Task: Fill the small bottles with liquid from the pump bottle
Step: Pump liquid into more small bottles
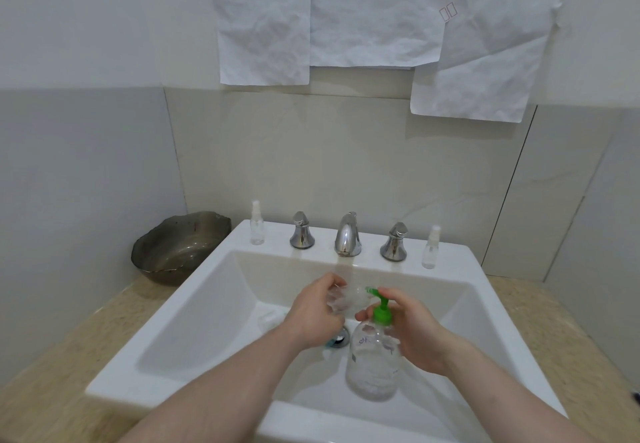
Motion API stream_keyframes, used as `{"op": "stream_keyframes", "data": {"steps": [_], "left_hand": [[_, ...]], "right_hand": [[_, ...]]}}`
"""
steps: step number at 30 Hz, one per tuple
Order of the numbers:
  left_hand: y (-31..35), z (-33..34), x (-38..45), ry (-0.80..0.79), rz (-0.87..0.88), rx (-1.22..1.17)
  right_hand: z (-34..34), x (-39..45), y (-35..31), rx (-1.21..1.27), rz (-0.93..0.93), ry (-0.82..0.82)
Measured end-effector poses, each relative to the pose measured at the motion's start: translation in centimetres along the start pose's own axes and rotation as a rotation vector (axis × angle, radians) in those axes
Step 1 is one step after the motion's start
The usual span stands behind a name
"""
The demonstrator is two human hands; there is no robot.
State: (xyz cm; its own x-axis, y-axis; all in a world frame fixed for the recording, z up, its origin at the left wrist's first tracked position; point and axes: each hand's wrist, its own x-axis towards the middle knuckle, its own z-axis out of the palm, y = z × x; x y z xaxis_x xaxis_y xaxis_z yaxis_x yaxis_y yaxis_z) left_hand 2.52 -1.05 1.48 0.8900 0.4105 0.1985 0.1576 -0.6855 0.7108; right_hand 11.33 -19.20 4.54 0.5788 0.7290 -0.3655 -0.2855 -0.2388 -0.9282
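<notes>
A clear pump bottle [374,370] with a green pump head [381,311] stands in the white sink [194,321]. My right hand [412,331] grips its neck and shoulder, with the index finger on top of the pump. My left hand [317,311] holds a small clear bottle [349,298] tilted on its side, its mouth against the green nozzle. Two more small spray bottles stand capped on the sink's back ledge, one at the left [256,224] and one at the right [430,248].
A chrome faucet [347,234] with two handles [301,231] [394,243] sits on the ledge. A dark glass bowl [176,248] rests on the beige counter [69,345] at the left. A small clear object [270,319] lies in the basin near the drain [337,338].
</notes>
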Motion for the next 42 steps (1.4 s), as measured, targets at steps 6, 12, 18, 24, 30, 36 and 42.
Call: {"op": "stream_keyframes", "data": {"steps": [6, 12, 18, 24, 30, 36, 42], "left_hand": [[0.0, 0.0, 0.0, -0.001, -0.01, 0.0], [-0.1, 0.0, 0.0, -0.002, -0.005, -0.005], [0.0, 0.0, 0.0, -0.003, -0.007, 0.007], [0.1, -0.1, 0.0, -0.005, -0.016, -0.006], [0.0, 0.0, 0.0, -0.011, -0.006, -0.003], [-0.2, 0.0, 0.1, 0.008, -0.001, -0.005], [-0.4, 0.1, 0.3, 0.027, 0.011, -0.021]], "right_hand": [[0.3, -0.3, 0.1, -0.028, -0.009, 0.013], [-0.1, 0.2, -0.1, -0.013, 0.01, -0.003], [-0.2, 0.4, 0.2, -0.013, -0.006, 0.011], [-0.2, 0.4, 0.4, -0.016, -0.022, -0.007], [-0.6, 0.7, 0.0, -0.017, 0.021, -0.02], [-0.3, 0.5, 0.4, 0.001, -0.004, -0.014], [0.0, 0.2, 0.2, -0.06, 0.034, 0.02]]}}
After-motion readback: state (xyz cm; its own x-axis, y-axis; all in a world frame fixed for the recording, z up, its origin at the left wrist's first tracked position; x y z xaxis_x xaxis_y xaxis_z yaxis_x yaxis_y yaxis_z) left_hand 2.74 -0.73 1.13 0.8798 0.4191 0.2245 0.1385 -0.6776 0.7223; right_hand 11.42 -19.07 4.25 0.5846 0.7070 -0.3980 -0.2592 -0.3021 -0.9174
